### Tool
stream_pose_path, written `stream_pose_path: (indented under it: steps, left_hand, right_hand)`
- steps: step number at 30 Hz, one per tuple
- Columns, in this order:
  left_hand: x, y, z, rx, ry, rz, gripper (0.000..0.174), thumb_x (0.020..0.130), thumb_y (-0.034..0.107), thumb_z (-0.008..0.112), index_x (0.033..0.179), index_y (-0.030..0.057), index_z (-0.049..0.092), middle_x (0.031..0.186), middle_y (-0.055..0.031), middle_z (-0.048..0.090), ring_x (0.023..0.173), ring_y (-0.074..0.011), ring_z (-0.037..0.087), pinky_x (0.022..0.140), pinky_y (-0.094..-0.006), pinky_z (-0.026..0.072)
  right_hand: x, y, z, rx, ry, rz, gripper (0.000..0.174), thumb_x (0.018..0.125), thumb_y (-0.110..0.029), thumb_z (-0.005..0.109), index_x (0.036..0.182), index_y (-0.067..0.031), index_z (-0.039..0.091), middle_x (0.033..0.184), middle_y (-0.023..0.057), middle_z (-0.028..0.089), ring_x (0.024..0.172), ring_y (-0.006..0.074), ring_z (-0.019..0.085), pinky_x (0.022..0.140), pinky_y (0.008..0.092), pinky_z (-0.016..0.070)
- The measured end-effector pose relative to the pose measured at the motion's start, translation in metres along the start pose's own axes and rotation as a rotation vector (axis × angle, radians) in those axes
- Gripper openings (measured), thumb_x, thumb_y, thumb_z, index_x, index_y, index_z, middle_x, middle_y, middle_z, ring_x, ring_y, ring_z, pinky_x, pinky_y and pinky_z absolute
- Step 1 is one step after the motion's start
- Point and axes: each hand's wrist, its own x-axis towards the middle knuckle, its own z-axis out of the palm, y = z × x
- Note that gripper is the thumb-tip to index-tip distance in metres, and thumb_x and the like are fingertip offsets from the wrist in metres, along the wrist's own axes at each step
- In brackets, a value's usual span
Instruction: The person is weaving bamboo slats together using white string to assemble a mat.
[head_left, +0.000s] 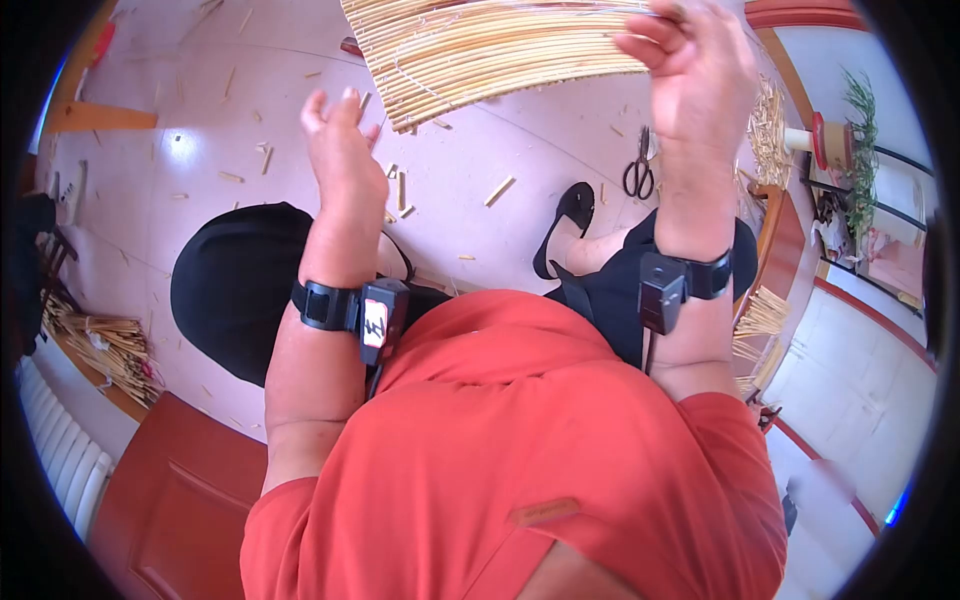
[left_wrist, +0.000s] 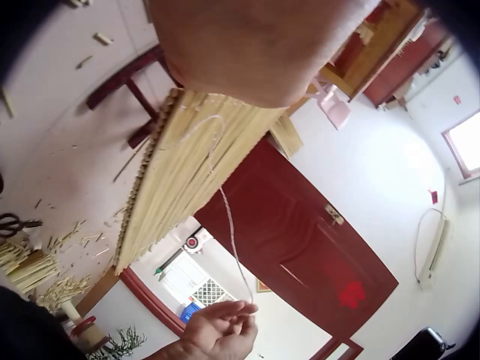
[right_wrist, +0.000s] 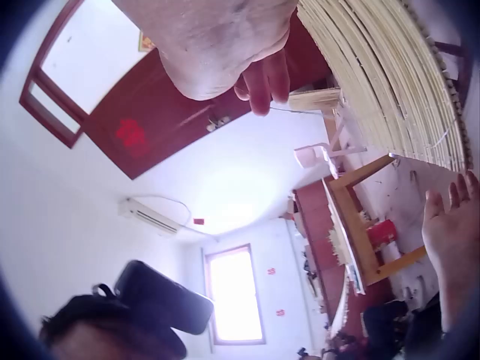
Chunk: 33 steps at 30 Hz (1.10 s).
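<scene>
A mat of pale reed-like sticks, bound side by side, stands in front of the person. A thin white string runs from the mat's face to the right hand, whose thumb and fingertips pinch its end in the left wrist view. That hand is raised in front of the mat's right part in the head view. The left hand is just off the mat's lower left corner, fingers loosely extended and holding nothing. In the right wrist view the left hand appears below the mat's toothed edge.
Cut stick pieces litter the floor. Black-handled scissors lie near the person's right shoe. Bundles of sticks are at the left, with more at the right. A string spool stands at the right.
</scene>
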Motion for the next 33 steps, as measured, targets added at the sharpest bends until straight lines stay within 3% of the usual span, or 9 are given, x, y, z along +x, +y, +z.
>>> stream_pose_path:
  steps: [2,4,6,9,11,13,20,22,33]
  left_hand:
    - [-0.008,-0.013,-0.003,-0.057,0.008,-0.159,0.048,0.092,0.017,0.055,0.135,0.0060,0.038,0.126,-0.0135,0.047,0.109,-0.0228,0.050,0.087,-0.0359,0.0451]
    - [-0.011,-0.022,-0.005,-0.187,-0.187,-0.337,0.042,0.096,0.025,0.052,0.131,0.0048,0.042,0.120,-0.0134,0.052,0.107,-0.0237,0.054,0.085,-0.0369,0.0480]
    - [-0.013,-0.023,-0.003,-0.225,-0.271,-0.350,0.040,0.097,0.027,0.050,0.128,0.0033,0.043,0.116,-0.0136,0.055,0.105,-0.0242,0.056,0.084,-0.0375,0.0497]
    - [-0.017,-0.020,0.005,-0.241,-0.337,-0.343,0.033,0.100,0.026,0.045,0.120,-0.0002,0.046,0.111,-0.0158,0.059,0.100,-0.0265,0.062,0.081,-0.0400,0.0543]
    - [-0.018,-0.019,0.008,-0.212,-0.346,-0.331,0.030,0.101,0.023,0.041,0.119,-0.0014,0.045,0.114,-0.0185,0.058,0.103,-0.0296,0.063,0.083,-0.0404,0.0552]
    - [-0.018,-0.019,0.009,-0.248,-0.363,-0.335,0.030,0.102,0.022,0.039,0.119,-0.0020,0.045,0.114,-0.0192,0.058,0.103,-0.0308,0.063,0.084,-0.0406,0.0555]
    - [-0.014,-0.024,0.009,-0.312,-0.416,-0.282,0.028,0.102,0.018,0.036,0.118,-0.0037,0.043,0.115,-0.0226,0.057,0.103,-0.0319,0.064,0.086,-0.0403,0.0565]
    - [-0.009,-0.024,0.009,-0.299,-0.403,-0.265,0.028,0.102,0.018,0.036,0.117,-0.0037,0.043,0.113,-0.0228,0.058,0.101,-0.0318,0.065,0.084,-0.0396,0.0571]
    - [0.008,-0.002,0.006,-0.265,-0.384,-0.097,0.026,0.101,0.017,0.042,0.116,-0.0043,0.043,0.105,-0.0227,0.062,0.090,-0.0311,0.069,0.072,-0.0340,0.0618]
  right_hand:
    - [0.007,0.019,0.000,-0.272,-0.205,0.059,0.032,0.094,-0.018,0.059,0.119,0.0012,0.052,0.080,0.0090,0.062,0.061,0.0149,0.063,0.053,0.0240,0.0544]
    - [0.003,0.040,0.001,-0.545,-0.410,0.118,0.038,0.094,-0.021,0.059,0.124,0.0002,0.049,0.081,0.0107,0.062,0.066,0.0186,0.067,0.056,0.0263,0.0571]
    - [-0.009,0.059,0.007,-0.891,-0.585,-0.245,0.010,0.086,-0.011,0.060,0.085,-0.0039,0.067,0.077,0.0058,0.067,0.065,0.0158,0.062,0.057,0.0270,0.0470]
    - [-0.019,0.073,0.008,-1.203,-0.716,-0.174,0.013,0.085,-0.017,0.063,0.086,-0.0048,0.068,0.066,0.0060,0.063,0.059,0.0159,0.057,0.057,0.0284,0.0445]
    - [-0.019,0.082,0.006,-1.235,-0.729,-0.206,0.016,0.083,-0.019,0.064,0.087,-0.0044,0.067,0.064,0.0113,0.061,0.058,0.0194,0.058,0.057,0.0323,0.0457]
    - [-0.018,0.085,0.006,-1.323,-0.788,-0.236,0.015,0.079,-0.016,0.058,0.082,-0.0075,0.069,0.074,0.0154,0.067,0.071,0.0324,0.065,0.069,0.0427,0.0516]
    - [-0.014,0.097,0.002,-1.217,-0.878,-0.255,0.016,0.078,-0.014,0.056,0.080,-0.0078,0.070,0.075,0.0155,0.067,0.072,0.0335,0.065,0.070,0.0434,0.0515]
    - [-0.011,0.099,-0.001,-1.275,-0.832,-0.277,0.016,0.083,-0.018,0.062,0.091,-0.0066,0.070,0.071,0.0154,0.064,0.061,0.0260,0.062,0.061,0.0347,0.0487]
    - [-0.004,0.096,0.007,-1.177,-0.808,-0.296,0.015,0.085,-0.016,0.061,0.090,-0.0040,0.068,0.064,0.0101,0.060,0.055,0.0152,0.055,0.054,0.0297,0.0445]
